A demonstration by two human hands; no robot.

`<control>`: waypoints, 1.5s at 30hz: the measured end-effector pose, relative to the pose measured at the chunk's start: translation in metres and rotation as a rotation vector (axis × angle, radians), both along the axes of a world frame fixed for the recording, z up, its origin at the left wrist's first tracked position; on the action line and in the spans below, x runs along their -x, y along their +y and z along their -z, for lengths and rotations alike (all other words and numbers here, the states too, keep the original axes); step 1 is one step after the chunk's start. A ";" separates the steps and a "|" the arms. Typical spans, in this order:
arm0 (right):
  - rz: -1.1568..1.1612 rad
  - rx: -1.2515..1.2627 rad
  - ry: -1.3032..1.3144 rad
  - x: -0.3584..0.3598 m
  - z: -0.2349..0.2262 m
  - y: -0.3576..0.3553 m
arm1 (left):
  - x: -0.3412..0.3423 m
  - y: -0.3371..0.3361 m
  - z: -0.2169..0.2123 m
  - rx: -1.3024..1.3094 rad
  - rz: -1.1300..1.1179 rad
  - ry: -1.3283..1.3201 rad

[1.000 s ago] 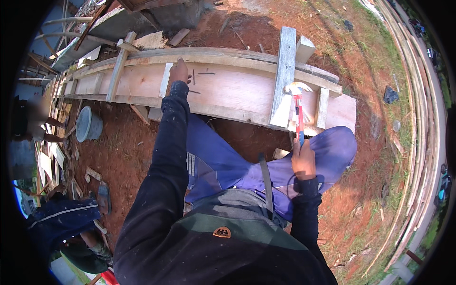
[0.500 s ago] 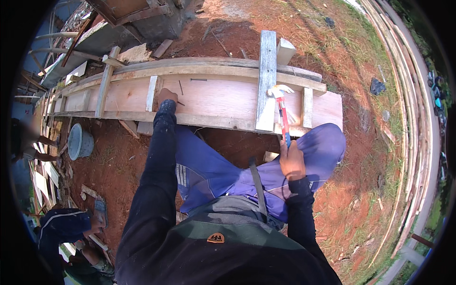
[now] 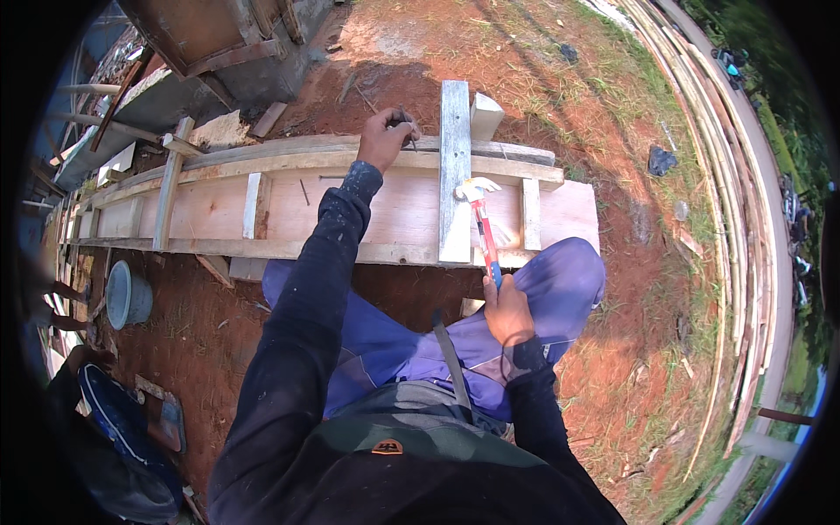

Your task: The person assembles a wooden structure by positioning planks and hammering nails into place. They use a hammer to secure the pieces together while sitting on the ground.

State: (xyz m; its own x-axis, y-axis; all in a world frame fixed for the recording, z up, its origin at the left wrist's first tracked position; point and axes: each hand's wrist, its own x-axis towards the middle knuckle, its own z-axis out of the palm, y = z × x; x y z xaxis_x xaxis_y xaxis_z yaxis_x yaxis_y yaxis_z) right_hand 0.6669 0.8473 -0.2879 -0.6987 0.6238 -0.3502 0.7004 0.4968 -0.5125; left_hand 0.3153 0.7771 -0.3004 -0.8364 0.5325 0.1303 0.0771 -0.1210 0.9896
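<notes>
My left hand (image 3: 385,143) is over the far rail of a long wooden form (image 3: 395,220), fingers closed in a pinch. A thin dark nail (image 3: 415,145) shows at its fingertips. Low on its handle, my right hand (image 3: 509,312) grips a claw hammer (image 3: 485,229) with a red and blue handle. The hammer's head rests against or just above a grey wooden crosspiece (image 3: 454,166) laid across the form. Two loose nails lie on the form's bottom board, one of them a dark nail (image 3: 305,192) left of my forearm.
A wooden block (image 3: 486,116) stands beyond the crosspiece. Other battens (image 3: 174,185) span the form farther left. A grey bucket (image 3: 129,295) sits on the red soil at left, near other people. Long poles (image 3: 731,219) lie along the right side.
My left hand has lifted off the bottom board and moved right and away, to the far rail. My right hand still holds the hammer near the crosspiece. The whole view has shifted somewhat.
</notes>
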 end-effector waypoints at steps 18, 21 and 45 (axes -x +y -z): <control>-0.017 -0.017 0.295 -0.008 0.010 0.000 | 0.003 0.071 0.002 0.374 0.020 0.659; -0.010 -0.015 0.284 -0.007 0.009 0.001 | 0.001 0.071 0.000 0.363 0.003 0.713; -0.021 -0.216 0.828 0.077 -0.087 0.041 | -0.017 0.074 0.007 0.229 -0.010 0.624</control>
